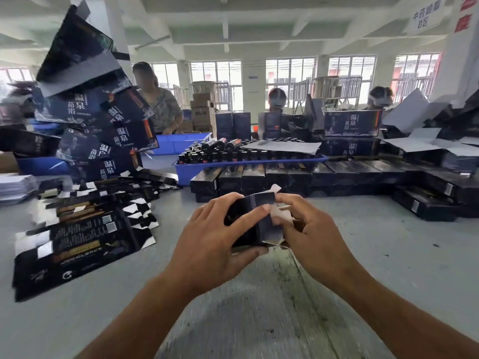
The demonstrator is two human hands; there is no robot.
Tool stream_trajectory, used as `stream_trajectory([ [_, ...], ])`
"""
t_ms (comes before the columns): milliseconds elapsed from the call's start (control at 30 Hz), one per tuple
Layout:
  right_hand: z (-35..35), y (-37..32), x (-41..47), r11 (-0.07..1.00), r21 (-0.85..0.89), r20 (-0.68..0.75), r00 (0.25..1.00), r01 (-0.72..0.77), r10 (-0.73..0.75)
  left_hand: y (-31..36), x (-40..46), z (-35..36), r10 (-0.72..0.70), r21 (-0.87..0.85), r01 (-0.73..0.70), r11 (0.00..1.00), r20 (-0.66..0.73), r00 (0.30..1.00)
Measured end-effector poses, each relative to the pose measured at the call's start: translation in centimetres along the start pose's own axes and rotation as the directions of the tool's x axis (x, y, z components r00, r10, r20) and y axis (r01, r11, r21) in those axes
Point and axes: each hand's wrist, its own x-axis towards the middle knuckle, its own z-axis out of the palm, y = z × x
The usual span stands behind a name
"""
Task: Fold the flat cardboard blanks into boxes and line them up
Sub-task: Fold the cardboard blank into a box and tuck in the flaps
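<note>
A small dark box (261, 224) with pale inner flaps is held above the grey table, end toward me. My left hand (210, 239) grips its left side, fingers curled over the top and thumb underneath. My right hand (308, 229) pinches a pale end flap on its right side. A fanned pile of flat dark cardboard blanks (77, 239) lies to the left on the table. Folded dark boxes (285, 177) stand in rows just beyond my hands, stretching to the right.
A blue tray of dark bottles (248, 161) sits behind the box rows. A tall leaning stack of larger printed boxes (103, 125) rises at the left. White paper sheets (15, 187) lie at the far left. Three people work across the table.
</note>
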Motion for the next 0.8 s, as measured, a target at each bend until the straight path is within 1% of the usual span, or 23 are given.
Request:
stream_trajectory([
  [167, 0.1, 0.5, -0.1, 0.999, 0.030, -0.058, 0.998, -0.037, 0.038, -0.1, 0.1, -0.1, 0.005, 0.003, -0.005, 1.000, -0.031, 0.999],
  [233, 0.2, 0.5, -0.3, 1.000, 0.013, -0.082, 0.996, -0.029, 0.030, -0.1, 0.0, 0.1, 0.004, 0.011, -0.004, 1.000, -0.029, 1.000],
  [367, 0.3, 0.5, -0.6, 0.996, -0.082, -0.073, 0.997, 0.026, -0.032, -0.2, -0.2, 0.5, -0.002, 0.008, 0.002, 1.000, -0.023, 1.000],
  [500, 0.4, 0.5, -0.7, 0.994, -0.105, -0.070, 0.997, 0.024, -0.032, -0.1, -0.2, 0.6, -0.020, -0.007, 0.019, 1.000, -0.043, 0.999],
  [633, 0.5, 0.5, -0.7, 0.991, -0.127, -0.059, 0.997, 0.035, -0.043, 0.0, -0.3, 0.9, -0.033, -0.013, 0.032, 0.999, -0.034, 0.999],
  [800, 0.4, 0.4, -0.7, 0.988, -0.154, -0.041, 0.999, 0.028, -0.034, 0.2, -0.4, 0.9, -0.053, -0.063, 0.051, 0.997, -0.034, 0.998],
])
